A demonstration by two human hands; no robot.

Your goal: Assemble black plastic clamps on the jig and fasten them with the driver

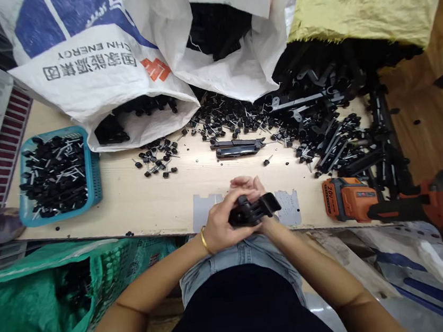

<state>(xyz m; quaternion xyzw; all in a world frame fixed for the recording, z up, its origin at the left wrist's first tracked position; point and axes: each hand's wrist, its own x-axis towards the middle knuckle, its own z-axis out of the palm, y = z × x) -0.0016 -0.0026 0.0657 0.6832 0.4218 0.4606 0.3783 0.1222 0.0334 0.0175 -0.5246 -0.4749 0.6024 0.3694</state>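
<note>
My left hand is closed around a black plastic clamp-like part at the front edge of the bench. A flat, wide end of this part sticks out to the right. My right hand is against its far side, fingers curled together near the left fingertips; its palm is largely hidden by the part. Just beyond the hands lie two long black folded pieces, side by side. A single black knob screw lies to their right. Grey patches mark the bench beside my hands.
A blue basket of black knob screws stands left. White sacks with black parts line the back. Loose screws and a heap of black arms cover the bench. An orange power drill lies right; a green sack is below left.
</note>
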